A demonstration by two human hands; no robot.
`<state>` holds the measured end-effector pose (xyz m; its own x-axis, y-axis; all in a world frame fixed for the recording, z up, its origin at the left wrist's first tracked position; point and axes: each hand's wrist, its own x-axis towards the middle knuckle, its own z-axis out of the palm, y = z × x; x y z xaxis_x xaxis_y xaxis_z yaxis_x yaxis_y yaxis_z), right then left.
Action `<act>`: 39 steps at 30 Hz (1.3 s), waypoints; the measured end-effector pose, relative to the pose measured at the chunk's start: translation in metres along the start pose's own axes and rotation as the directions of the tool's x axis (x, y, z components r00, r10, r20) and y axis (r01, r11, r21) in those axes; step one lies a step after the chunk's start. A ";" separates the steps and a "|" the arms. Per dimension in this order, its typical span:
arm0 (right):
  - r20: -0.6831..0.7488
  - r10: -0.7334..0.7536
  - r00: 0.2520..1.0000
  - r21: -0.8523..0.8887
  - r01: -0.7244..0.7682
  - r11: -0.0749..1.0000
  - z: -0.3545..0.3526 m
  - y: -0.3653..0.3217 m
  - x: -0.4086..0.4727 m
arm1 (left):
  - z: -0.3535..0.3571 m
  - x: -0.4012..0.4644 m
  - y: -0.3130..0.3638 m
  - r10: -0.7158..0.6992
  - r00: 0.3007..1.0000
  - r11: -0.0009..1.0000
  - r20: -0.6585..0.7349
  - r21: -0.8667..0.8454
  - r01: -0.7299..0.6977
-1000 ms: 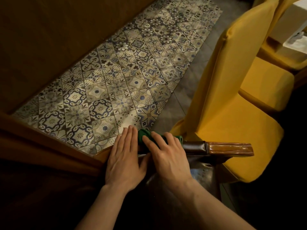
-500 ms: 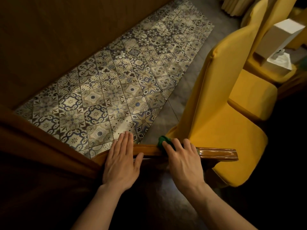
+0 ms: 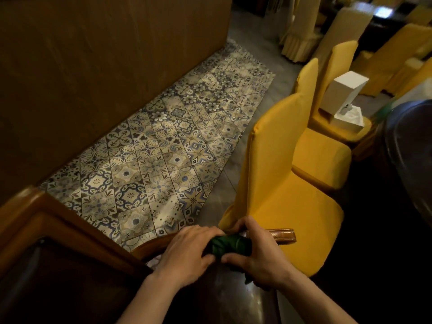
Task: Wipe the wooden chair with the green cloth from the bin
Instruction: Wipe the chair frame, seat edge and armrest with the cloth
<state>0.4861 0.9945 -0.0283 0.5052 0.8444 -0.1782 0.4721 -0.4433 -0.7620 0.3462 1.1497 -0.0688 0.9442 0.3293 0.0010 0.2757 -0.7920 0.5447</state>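
Cloth (image 3: pixel 230 246), green and bunched, sits on the wooden chair's top rail (image 3: pixel 281 235); I see my left hand (image 3: pixel 187 251) and right hand (image 3: pixel 259 256) curled around it, fingers gripping from both sides.

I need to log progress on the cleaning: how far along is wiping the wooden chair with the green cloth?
Done: the green cloth is out of the bin and on the chair.
In hand: the left hand and right hand grip it bunched around the wooden chair's top rail.
Left: the bare rail end to the right; which surfaces are already clean cannot be told.
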 end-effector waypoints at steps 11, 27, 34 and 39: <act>0.101 -0.100 0.990 -0.309 0.126 0.942 -0.119 -0.066 -0.038 | -0.103 0.015 0.117 0.108 0.979 0.971 -0.171 0.231 -0.067; 0.052 -0.701 0.712 -0.380 0.663 0.645 -0.244 -0.146 -0.085 | -0.208 -0.038 0.295 -0.076 0.875 0.817 -0.478 0.473 0.330; 0.143 -0.828 0.543 -0.235 0.831 0.504 -0.245 -0.202 -0.112 | -0.235 -0.113 0.354 -0.175 0.773 0.681 -0.610 0.492 0.543; 0.200 -0.899 0.390 -0.103 0.921 0.376 -0.205 -0.269 -0.149 | -0.263 -0.202 0.378 -0.237 0.660 0.545 -0.713 0.465 0.698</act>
<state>0.4319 0.9260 0.3309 -0.3721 0.7879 0.4907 0.7172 0.5797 -0.3868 0.2120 0.9190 0.3574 0.4294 0.7715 0.4694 0.8929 -0.4405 -0.0927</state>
